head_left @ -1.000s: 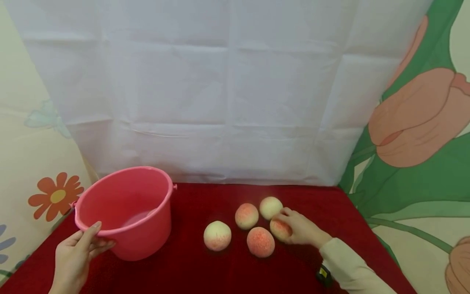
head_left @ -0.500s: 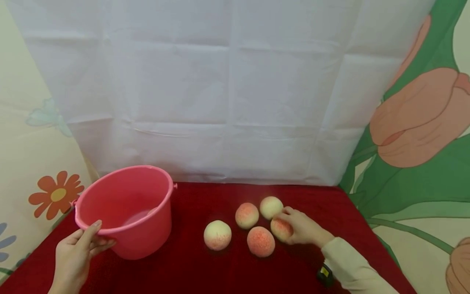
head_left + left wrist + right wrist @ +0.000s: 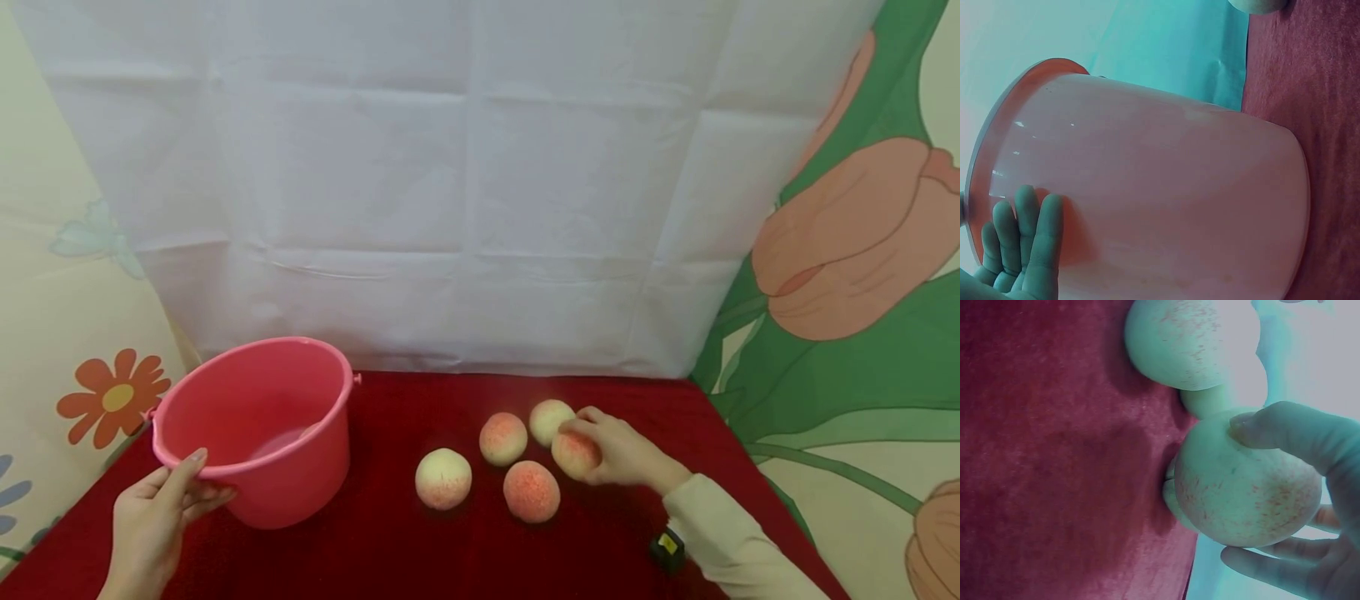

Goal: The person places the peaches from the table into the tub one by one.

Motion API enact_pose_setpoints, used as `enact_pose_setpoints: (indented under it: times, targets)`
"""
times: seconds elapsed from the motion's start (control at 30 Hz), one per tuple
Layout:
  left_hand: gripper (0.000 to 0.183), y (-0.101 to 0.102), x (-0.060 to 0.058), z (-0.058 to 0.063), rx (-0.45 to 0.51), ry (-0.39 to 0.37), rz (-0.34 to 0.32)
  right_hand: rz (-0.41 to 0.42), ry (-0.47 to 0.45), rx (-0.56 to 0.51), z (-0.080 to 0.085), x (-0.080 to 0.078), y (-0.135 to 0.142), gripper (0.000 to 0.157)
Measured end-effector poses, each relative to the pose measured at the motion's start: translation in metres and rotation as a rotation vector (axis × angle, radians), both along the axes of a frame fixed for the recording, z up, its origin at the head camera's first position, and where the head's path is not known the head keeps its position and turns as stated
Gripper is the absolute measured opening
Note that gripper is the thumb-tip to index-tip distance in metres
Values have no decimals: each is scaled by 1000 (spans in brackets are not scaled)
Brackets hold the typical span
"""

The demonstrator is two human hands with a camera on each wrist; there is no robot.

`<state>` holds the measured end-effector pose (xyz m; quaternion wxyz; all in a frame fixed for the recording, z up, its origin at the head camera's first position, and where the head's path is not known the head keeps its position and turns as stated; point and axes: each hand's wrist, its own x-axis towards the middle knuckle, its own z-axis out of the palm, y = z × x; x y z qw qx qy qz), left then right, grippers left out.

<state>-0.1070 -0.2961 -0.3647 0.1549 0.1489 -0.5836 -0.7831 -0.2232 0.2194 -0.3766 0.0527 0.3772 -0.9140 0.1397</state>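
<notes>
In the head view, my left hand [image 3: 153, 521] holds the near rim of a pink bucket [image 3: 292, 483], thumb over the edge and fingers against the outer wall. The left wrist view shows those fingers [image 3: 1041, 250] along the bucket's side. My right hand [image 3: 626, 454] grips a peach [image 3: 576, 456] with a reddish blush. In the right wrist view, the thumb lies on one side of this peach [image 3: 1241, 487] and the fingers on the other. Near it are a pale peach [image 3: 550, 421], a pinkish one [image 3: 503, 439] and a redder one [image 3: 532, 492].
Another half-pale peach [image 3: 443, 479] lies between the bucket and the group. Dark red cloth [image 3: 420, 558] covers the table. A white sheet [image 3: 465, 208] hangs behind it. A small black device [image 3: 666, 550] with a yellow mark sits by the right sleeve.
My right hand has shifted slightly up in the head view, carrying the gripped peach with it. The left hand, bucket and other peaches stay in place.
</notes>
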Motion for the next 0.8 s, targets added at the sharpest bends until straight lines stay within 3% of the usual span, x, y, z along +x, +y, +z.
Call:
enact_pose_setpoints:
  times: [0.33,0.8]
  targets:
    - [21,0,0,0,-7,-9,-6,-1,57,-7,16,3,-6,62]
    - [21,0,0,-1,-3,7,2,2,67,-15,31,-1,-13,62]
